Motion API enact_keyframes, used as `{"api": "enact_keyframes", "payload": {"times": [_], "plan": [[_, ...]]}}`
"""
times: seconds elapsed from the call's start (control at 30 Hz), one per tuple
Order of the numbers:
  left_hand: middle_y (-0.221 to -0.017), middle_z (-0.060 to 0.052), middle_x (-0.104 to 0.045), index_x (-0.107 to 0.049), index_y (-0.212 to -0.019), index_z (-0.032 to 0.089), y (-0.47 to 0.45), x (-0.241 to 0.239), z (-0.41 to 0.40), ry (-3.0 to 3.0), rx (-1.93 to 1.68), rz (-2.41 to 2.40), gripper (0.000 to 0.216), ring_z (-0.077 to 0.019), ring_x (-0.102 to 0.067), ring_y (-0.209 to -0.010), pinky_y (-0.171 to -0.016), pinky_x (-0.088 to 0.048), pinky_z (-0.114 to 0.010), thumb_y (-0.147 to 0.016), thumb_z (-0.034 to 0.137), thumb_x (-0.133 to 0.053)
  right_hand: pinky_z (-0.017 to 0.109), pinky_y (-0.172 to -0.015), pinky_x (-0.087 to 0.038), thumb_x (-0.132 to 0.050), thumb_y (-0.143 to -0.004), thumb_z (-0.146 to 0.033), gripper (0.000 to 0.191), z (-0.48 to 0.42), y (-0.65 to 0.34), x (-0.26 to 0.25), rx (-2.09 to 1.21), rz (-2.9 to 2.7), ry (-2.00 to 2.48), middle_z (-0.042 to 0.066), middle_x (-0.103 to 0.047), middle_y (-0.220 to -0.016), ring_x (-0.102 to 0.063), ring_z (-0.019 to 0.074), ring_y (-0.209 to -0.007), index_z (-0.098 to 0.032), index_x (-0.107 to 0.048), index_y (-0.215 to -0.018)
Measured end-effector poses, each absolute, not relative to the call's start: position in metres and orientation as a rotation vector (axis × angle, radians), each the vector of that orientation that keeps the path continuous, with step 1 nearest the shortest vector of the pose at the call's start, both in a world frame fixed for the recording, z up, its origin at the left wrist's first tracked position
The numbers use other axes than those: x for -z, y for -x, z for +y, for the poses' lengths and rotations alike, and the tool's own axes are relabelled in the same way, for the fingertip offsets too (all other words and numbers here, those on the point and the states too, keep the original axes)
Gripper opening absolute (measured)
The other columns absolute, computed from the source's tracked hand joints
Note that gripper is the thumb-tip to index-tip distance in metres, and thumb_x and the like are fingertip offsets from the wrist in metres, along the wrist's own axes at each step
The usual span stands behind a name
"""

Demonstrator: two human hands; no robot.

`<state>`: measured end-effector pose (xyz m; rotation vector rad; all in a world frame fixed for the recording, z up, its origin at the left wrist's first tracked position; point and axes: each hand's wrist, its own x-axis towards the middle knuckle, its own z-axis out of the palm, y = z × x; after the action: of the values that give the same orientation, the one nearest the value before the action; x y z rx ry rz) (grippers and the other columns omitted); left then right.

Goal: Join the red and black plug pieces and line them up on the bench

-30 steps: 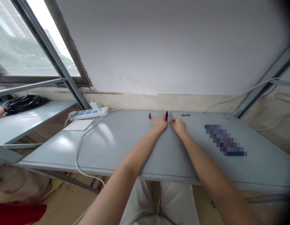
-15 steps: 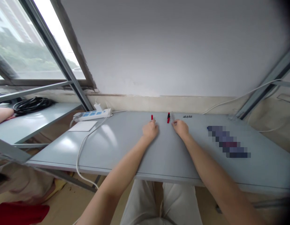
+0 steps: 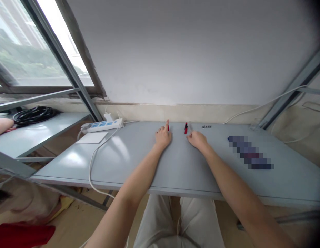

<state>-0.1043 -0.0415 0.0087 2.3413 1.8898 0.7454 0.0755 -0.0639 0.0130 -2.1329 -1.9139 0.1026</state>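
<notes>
My left hand [image 3: 163,136] rests on the table with its index finger stretched forward and the other fingers loosely bent. A small red piece [image 3: 168,127] shows at the right side of that finger, partly hidden. My right hand [image 3: 198,139] has thumb and fingers pressed together; whatever is between the tips is too small to tell. Just beyond these fingertips stands a small red and black piece [image 3: 186,128]. A clear plastic piece [image 3: 190,126] lies beside it, above my right fingers. Several small dark metallic parts [image 3: 206,127] sit in a row farther right.
A white power strip [image 3: 104,125] with a cable lies at the back left, behind a white flat sheet [image 3: 92,137]. A blurred-out dark item [image 3: 250,153] lies at right. Coiled black cable [image 3: 37,115] and another person's arm [image 3: 3,123] are at the neighbouring table.
My left hand has moved slightly forward and its index finger now extends beside the red piece, covering more of it. My right fingertips have shifted slightly left, toward the red and black piece.
</notes>
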Motion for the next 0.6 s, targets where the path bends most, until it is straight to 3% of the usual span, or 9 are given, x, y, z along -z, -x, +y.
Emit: {"api": "enact_keyframes", "payload": {"times": [0.2, 0.33, 0.43, 0.6], "plan": [[-0.113, -0.015, -0.057, -0.033, -0.138, 0.021, 0.108, -0.003, -0.031, -2.314, -0.793, 1.816, 0.050, -0.0275, -0.052, -0.107, -0.090, -0.036, -0.040, -0.089, 0.028, -0.038, 0.029, -0.065, -0.041, -0.049, -0.082, -0.032, 0.021, -0.064, -0.072, -0.011, -0.120, -1.976, 2.041, 0.011, -0.067, -0.083, -0.062, 0.0226, -0.080, -0.019, -0.066, -0.081], [-0.111, -0.014, -0.061, -0.056, -0.115, 0.018, 0.108, -0.001, -0.024, -2.154, -0.977, 1.733, 0.032, -0.0217, -0.056, -0.102, -0.088, -0.039, -0.034, -0.090, 0.023, -0.035, 0.027, -0.064, -0.040, -0.049, -0.083, -0.032, 0.021, -0.063, -0.071, -0.009, -0.142, -1.974, 2.019, 0.011, -0.066, -0.082, -0.061, 0.0215, -0.078, -0.018, -0.064, -0.078], [-0.103, -0.010, -0.065, -0.060, -0.103, 0.017, 0.103, -0.001, -0.025, -1.958, -1.118, 1.578, 0.025, -0.0163, -0.060, -0.092, -0.082, -0.043, -0.028, -0.087, 0.019, -0.041, 0.026, -0.066, -0.040, -0.044, -0.086, -0.033, 0.024, -0.062, -0.068, -0.010, -0.175, -1.917, 1.952, 0.010, -0.066, -0.084, -0.060, 0.0198, -0.079, -0.018, -0.062, -0.082], [-0.097, -0.011, -0.067, -0.059, -0.102, 0.012, 0.096, -0.012, -0.042, -1.652, -1.160, 1.264, 0.023, -0.0101, -0.060, -0.068, -0.068, -0.047, -0.024, -0.085, 0.016, -0.045, 0.023, -0.062, -0.041, -0.028, -0.093, -0.038, 0.036, -0.062, -0.059, -0.012, -0.479, -1.819, 1.631, 0.005, -0.061, -0.071, -0.056, 0.0139, -0.065, -0.017, -0.056, -0.082]]}}
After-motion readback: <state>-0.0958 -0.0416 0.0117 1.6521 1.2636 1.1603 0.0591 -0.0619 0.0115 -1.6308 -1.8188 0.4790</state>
